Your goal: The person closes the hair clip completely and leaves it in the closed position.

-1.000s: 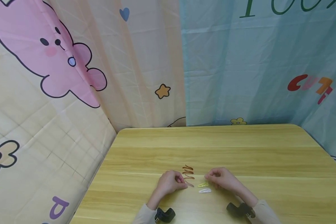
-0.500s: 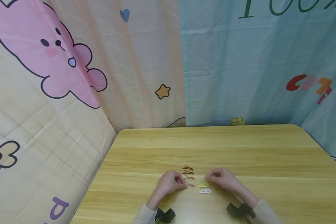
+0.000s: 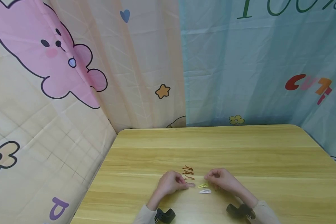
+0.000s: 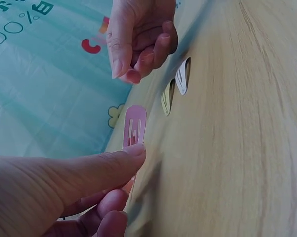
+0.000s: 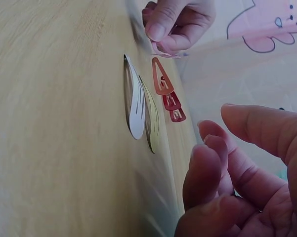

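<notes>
My left hand (image 3: 170,183) pinches a pink snap hair clip (image 4: 135,126) by one end, between thumb and fingers. In the left wrist view its broad slotted face shows, just above the table. Beyond it three reddish-brown snap clips (image 3: 188,172) stand in a column, V-shaped in the head view. To the right lie a yellow snap clip (image 3: 203,185) and a white snap clip (image 3: 205,191). My right hand (image 3: 219,178) hovers beside these two with nothing in its loosely bent fingers. Its thumb and index finger are apart in the right wrist view.
The wooden table (image 3: 226,149) reaches back to patterned curtains (image 3: 240,62) behind and at both sides. A black wrist camera (image 3: 165,215) sits at the left wrist, another black camera (image 3: 240,211) at the right.
The pink clip looked V-shaped half a second ago and now looks flat, its face turned toward the head view. Both hands have stayed almost in place.
</notes>
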The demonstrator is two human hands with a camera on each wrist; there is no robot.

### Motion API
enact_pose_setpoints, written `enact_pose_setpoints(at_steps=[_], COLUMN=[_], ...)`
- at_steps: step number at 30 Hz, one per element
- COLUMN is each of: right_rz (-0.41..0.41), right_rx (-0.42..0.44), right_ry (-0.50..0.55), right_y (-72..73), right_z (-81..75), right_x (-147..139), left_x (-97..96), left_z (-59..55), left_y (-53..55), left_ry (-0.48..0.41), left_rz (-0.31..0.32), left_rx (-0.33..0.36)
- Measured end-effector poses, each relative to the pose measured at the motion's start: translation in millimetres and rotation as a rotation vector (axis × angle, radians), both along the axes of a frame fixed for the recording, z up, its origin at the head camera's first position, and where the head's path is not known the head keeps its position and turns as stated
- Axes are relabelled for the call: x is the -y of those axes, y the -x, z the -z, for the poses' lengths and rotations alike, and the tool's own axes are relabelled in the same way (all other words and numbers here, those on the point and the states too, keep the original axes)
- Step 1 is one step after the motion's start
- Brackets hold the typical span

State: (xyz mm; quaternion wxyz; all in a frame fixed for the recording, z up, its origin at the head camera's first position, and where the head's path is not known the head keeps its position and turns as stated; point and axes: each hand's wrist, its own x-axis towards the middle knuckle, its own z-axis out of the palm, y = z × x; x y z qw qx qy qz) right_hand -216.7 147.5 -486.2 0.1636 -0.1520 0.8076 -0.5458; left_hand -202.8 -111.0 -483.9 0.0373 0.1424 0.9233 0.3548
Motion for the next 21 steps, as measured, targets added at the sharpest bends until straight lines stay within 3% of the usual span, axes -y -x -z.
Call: enact_pose_setpoints(at_steps=[14, 21], right_rz=[-0.076, -0.089], right_rx=[-0.053, -0.055], right_ry=[0.013, 0.023], right_y=[-3.7, -6.2], right_z=[-1.7, -3.7], right_x=[6.4, 11.1], left_x=[-3.3, -5.3], left_z=[-7.5, -11.4], left_y=[-1.4, -2.5], left_ry=[-0.091, -0.092], left_rz=[0.017, 0.026], left_rx=[0.032, 0.034])
